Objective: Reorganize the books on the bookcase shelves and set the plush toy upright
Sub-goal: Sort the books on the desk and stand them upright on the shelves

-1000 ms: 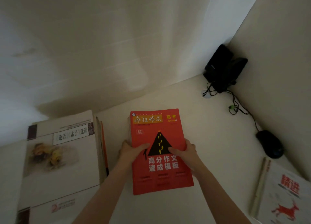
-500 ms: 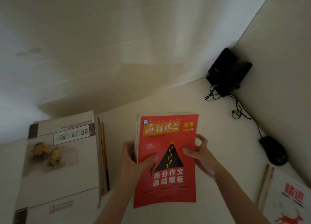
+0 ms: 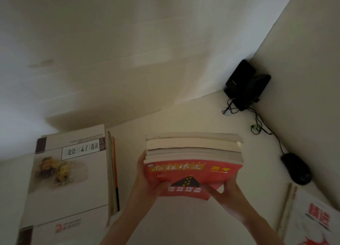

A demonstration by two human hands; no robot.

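As left hand point(image 3: 147, 180), right hand point(image 3: 229, 192) grip, stack point(image 3: 193, 149) tilted.

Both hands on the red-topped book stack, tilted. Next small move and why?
Probably tip the book stack fully upright onto its lower edge. It is tilted, page edges facing the camera, red book toward the person; left hand and right hand grip its lower sides, and bare shelf lies beneath. Whether it rests on the shelf, I can't tell.
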